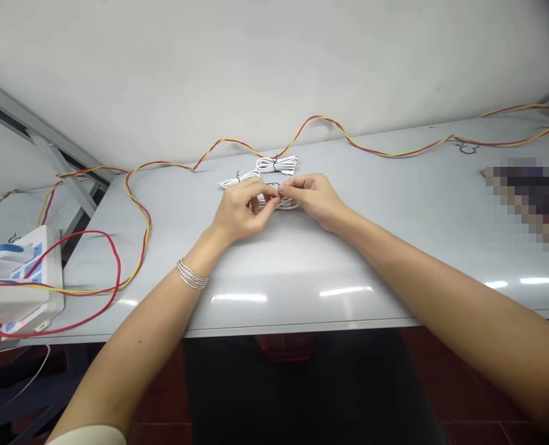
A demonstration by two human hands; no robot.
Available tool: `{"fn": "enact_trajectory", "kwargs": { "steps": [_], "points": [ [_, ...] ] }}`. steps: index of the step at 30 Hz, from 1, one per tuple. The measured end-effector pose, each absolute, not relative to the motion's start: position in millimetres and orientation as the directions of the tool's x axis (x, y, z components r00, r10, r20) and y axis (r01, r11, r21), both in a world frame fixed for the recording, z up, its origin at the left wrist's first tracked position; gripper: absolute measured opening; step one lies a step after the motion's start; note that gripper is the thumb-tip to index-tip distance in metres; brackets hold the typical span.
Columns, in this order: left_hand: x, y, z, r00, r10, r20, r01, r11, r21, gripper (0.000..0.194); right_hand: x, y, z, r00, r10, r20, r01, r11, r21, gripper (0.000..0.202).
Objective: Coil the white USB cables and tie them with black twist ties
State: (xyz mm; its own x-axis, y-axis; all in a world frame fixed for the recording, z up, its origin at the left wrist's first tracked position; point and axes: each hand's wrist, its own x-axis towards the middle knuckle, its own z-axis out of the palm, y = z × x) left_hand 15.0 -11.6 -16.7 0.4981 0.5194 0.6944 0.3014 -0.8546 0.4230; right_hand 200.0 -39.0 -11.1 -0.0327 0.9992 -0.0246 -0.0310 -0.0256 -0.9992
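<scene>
Both my hands meet over a coiled white cable (pixel 287 204) lying on the white table (pixel 348 247). My left hand (pixel 243 209), with a silver bracelet on the wrist, pinches the coil from the left. From the right, my right hand (pixel 312 196) pinches the same coil, and the fingertips of both hands almost touch. Much of this coil is hidden under my fingers. Behind them lie two more bundled white cables: one (pixel 277 164) further back and one (pixel 234 180) to the left, each tied with a dark twist tie.
A twisted red-and-yellow wire (pixel 348 137) runs along the back of the table and loops down the left side. A white power strip (pixel 21 278) with red wires sits at the left edge. A blurred-out object (pixel 529 198) is at the right. A white wall rises behind.
</scene>
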Motion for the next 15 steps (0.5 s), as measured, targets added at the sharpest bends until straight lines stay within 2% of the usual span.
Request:
{"fn": "enact_trajectory", "kwargs": {
  "steps": [5,15],
  "points": [
    [13.4,-11.3,-13.9,0.533,0.450,0.717,0.296,-0.892,0.341,0.004,201.3,-39.4,-12.2,-0.078,0.997,0.008,-0.001,0.008,-1.000,0.012],
    [11.0,-13.7,-12.3,0.563,0.494,0.663,0.426,-0.861,0.279,0.010,201.2,-40.5,-6.4,-0.096,0.995,-0.041,0.043,-0.037,-0.998,0.016]
  ]
}}
